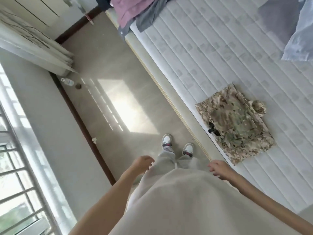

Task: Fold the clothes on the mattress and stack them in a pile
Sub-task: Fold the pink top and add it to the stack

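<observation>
One camo garment point(235, 123) lies folded; your left hand point(143, 164) and right hand point(220, 168) hang empty, fingers loose; the pink point(131, 10) and grey point(149, 18) clothes at 12 o'clock are unfolded.

- The left hand point(142, 164) hangs at the person's side, fingers loosely curled, holding nothing.
- The right hand point(220, 168) hangs opposite, fingers relaxed, empty.

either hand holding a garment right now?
No: the left hand and right hand hang empty beside the person's body, while the folded camouflage garment lies untouched on the mattress.
</observation>
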